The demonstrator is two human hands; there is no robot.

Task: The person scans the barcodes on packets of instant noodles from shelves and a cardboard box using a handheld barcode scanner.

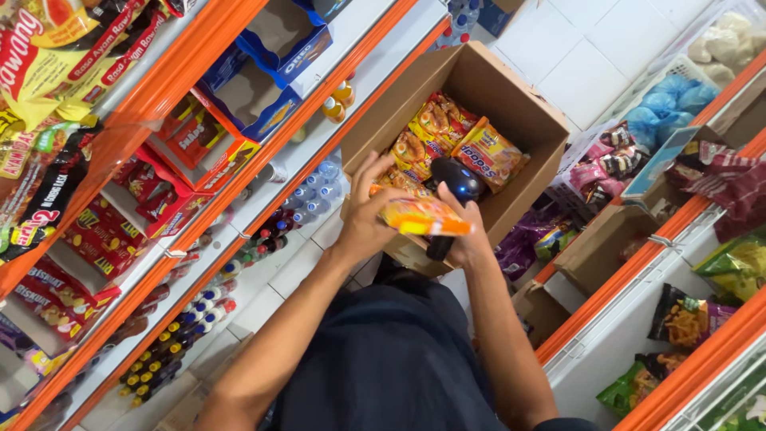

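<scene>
Crinkly orange noodle packet (423, 216) and rounded black scanner (456, 185) fill both hands.

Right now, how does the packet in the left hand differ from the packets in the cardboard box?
The held packet is single, gripped by the left hand beside the black scanner in the right hand; the box packets lie loosely piled in the cardboard box. The held one is seen almost edge-on, the box ones face up. Both are orange-yellow snack-type packets.
</scene>
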